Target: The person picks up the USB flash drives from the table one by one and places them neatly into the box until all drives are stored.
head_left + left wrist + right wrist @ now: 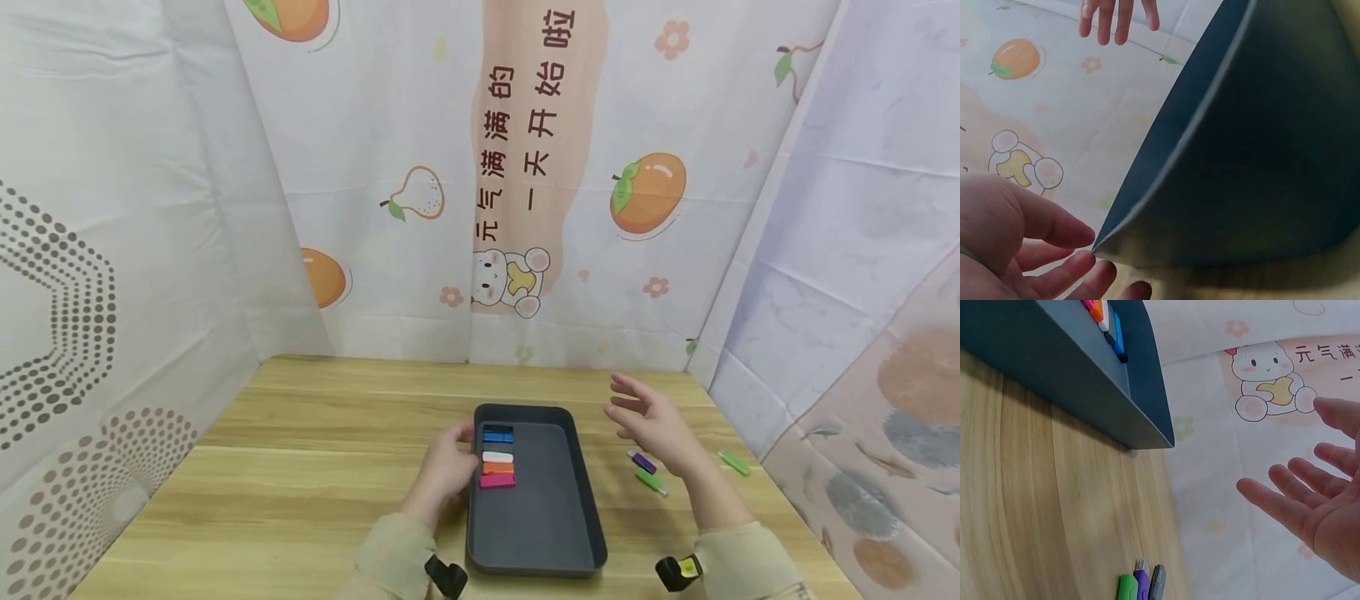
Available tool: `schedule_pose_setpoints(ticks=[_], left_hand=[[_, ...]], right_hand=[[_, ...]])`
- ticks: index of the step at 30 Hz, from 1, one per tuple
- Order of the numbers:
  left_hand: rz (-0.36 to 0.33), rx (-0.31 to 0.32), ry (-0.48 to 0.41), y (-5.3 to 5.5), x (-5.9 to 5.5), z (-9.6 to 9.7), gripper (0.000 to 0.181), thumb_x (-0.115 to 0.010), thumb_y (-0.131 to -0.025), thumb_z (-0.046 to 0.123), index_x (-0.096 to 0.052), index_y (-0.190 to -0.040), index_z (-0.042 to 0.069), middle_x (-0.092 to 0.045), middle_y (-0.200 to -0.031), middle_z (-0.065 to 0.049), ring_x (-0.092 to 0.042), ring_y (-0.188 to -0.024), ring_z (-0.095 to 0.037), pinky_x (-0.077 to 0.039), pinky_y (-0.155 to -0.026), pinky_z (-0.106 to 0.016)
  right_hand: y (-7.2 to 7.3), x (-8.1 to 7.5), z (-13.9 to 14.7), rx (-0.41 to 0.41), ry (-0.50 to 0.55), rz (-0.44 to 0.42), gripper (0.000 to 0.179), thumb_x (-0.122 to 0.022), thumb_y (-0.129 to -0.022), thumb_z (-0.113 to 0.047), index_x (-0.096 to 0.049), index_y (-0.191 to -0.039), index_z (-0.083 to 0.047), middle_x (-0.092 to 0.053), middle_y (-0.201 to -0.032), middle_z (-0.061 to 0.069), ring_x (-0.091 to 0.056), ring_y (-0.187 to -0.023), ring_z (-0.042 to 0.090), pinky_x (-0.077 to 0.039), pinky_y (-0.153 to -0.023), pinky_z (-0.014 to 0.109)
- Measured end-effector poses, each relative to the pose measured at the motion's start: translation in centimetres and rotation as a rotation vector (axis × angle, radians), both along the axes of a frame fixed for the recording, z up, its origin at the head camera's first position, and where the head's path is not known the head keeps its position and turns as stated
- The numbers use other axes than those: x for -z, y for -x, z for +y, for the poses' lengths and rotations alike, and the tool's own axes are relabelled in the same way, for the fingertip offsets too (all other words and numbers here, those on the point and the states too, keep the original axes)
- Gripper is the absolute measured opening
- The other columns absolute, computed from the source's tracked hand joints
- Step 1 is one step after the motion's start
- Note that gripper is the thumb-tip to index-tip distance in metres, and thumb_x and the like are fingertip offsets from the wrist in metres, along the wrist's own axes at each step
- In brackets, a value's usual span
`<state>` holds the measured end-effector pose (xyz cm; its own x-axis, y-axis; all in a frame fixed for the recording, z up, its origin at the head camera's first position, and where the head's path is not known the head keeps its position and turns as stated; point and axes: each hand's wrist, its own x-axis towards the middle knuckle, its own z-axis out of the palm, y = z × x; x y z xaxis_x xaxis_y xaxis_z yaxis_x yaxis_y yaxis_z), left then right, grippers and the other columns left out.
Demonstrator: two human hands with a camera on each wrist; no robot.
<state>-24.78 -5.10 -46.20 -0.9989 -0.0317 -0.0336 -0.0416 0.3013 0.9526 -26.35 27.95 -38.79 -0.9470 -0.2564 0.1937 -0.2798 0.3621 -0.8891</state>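
Observation:
A dark grey rectangular tray [540, 517] stands on the wooden table. Along its left wall lies a row of several USB flash drives, among them pink [498, 481], orange [498, 468], white [498, 457] and blue [498, 437] ones. My left hand [448, 464] holds the tray's left wall, its thumb and fingers at the rim in the left wrist view. Raised right of the tray, my right hand [651, 423] has its fingers spread and holds nothing. Below it on the table lie a purple flash drive [642, 462] and a green flash drive [651, 482].
Another green flash drive [735, 463] lies farther right, near the table's edge. A grey flash drive [1157, 582] shows beside the purple one in the right wrist view. Printed curtains [390, 275] hang behind the table and on both sides.

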Motion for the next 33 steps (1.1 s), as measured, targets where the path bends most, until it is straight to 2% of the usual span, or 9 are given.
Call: schedule_pose_setpoints(ticks=[3, 6, 9, 15, 19, 21, 23, 28, 33], left_hand=[[-0.017, 0.01, 0.019, 0.0, 0.0, 0.0, 0.061, -0.061, -0.083, -0.011, -0.057, -0.142, 0.003, -0.058, -0.132, -0.018, -0.058, -0.106, -0.031, -0.056, -0.085, -0.045], [-0.032, 0.02, 0.032, -0.1, 0.0, 0.1, 0.061, -0.062, -0.084, -0.01, -0.054, -0.144, -0.001, -0.057, -0.134, -0.019, -0.054, -0.115, -0.034, -0.048, -0.102, -0.055], [-0.046, 0.023, 0.039, -0.2, 0.1, 0.1, 0.06, -0.062, -0.086, -0.009, -0.053, -0.144, -0.003, -0.057, -0.135, -0.02, -0.054, -0.117, -0.035, -0.045, -0.105, -0.058], [-0.049, 0.043, 0.047, -0.2, 0.2, -0.1, 0.057, -0.062, -0.087, -0.007, -0.054, -0.143, -0.003, -0.06, -0.127, -0.019, -0.058, -0.109, -0.032, -0.053, -0.097, -0.052], [-0.074, 0.069, 0.009, -0.2, 0.2, -0.3, 0.059, -0.06, -0.086, -0.008, -0.053, -0.144, -0.003, -0.059, -0.124, -0.021, -0.061, -0.102, -0.032, -0.062, -0.074, -0.046], [-0.092, 0.079, -0.019, -0.2, 0.1, -0.4, 0.06, -0.059, -0.085, -0.009, -0.051, -0.145, -0.002, -0.058, -0.124, -0.023, -0.063, -0.098, -0.033, -0.062, -0.061, -0.043], [-0.104, 0.085, -0.046, -0.2, 0.0, -0.5, 0.061, -0.057, -0.086, -0.01, -0.051, -0.146, -0.002, -0.057, -0.125, -0.024, -0.063, -0.097, -0.034, -0.061, -0.054, -0.042], [-0.099, 0.097, -0.044, -0.3, -0.1, -0.6, 0.059, -0.057, -0.087, -0.01, -0.051, -0.146, -0.002, -0.057, -0.126, -0.023, -0.063, -0.099, -0.035, -0.061, -0.053, -0.042], [-0.097, 0.099, -0.057, -0.2, 0.1, -0.7, 0.06, -0.057, -0.086, -0.011, -0.051, -0.145, -0.002, -0.056, -0.125, -0.023, -0.064, -0.096, -0.034, -0.06, -0.052, -0.043]], right_hand=[[0.1, -0.1, 0.2, 0.0, 0.007, -0.004, 0.069, -0.066, -0.101, -0.021, -0.032, -0.157, 0.0, -0.037, -0.153, 0.029, -0.043, -0.136, 0.05, -0.059, -0.086, 0.045], [0.2, -0.1, 0.3, -0.001, 0.001, -0.006, 0.069, -0.066, -0.101, -0.022, -0.032, -0.157, 0.0, -0.038, -0.153, 0.029, -0.043, -0.136, 0.049, -0.059, -0.086, 0.045], [0.3, -0.2, 0.4, 0.004, -0.017, -0.002, 0.069, -0.066, -0.101, -0.023, -0.032, -0.157, 0.001, -0.038, -0.153, 0.029, -0.046, -0.134, 0.048, -0.059, -0.086, 0.045], [0.3, -0.7, 0.8, 0.023, -0.084, 0.01, 0.069, -0.065, -0.101, -0.025, -0.033, -0.157, 0.001, -0.04, -0.152, 0.03, -0.054, -0.127, 0.045, -0.061, -0.082, 0.039], [0.3, -1.3, 1.1, 0.022, -0.12, 0.018, 0.07, -0.065, -0.101, -0.025, -0.031, -0.157, 0.001, -0.039, -0.151, 0.031, -0.051, -0.13, 0.047, -0.061, -0.079, 0.037], [0.4, -1.6, 1.4, 0.027, -0.15, 0.024, 0.071, -0.065, -0.101, -0.026, -0.031, -0.157, 0.001, -0.039, -0.151, 0.032, -0.049, -0.131, 0.048, -0.061, -0.08, 0.039], [0.5, -1.8, 1.7, 0.035, -0.185, 0.031, 0.071, -0.065, -0.101, -0.028, -0.032, -0.157, 0.001, -0.04, -0.151, 0.032, -0.047, -0.132, 0.049, -0.061, -0.082, 0.043], [1.0, -2.2, 2.7, 0.066, -0.305, 0.08, 0.069, -0.066, -0.1, -0.031, -0.037, -0.155, 0.001, -0.046, -0.146, 0.031, -0.049, -0.13, 0.051, -0.06, -0.083, 0.048], [1.3, -2.7, 3.4, 0.086, -0.438, 0.151, 0.068, -0.067, -0.099, -0.031, -0.041, -0.152, 0.003, -0.053, -0.14, 0.033, -0.053, -0.124, 0.053, -0.055, -0.09, 0.057]])
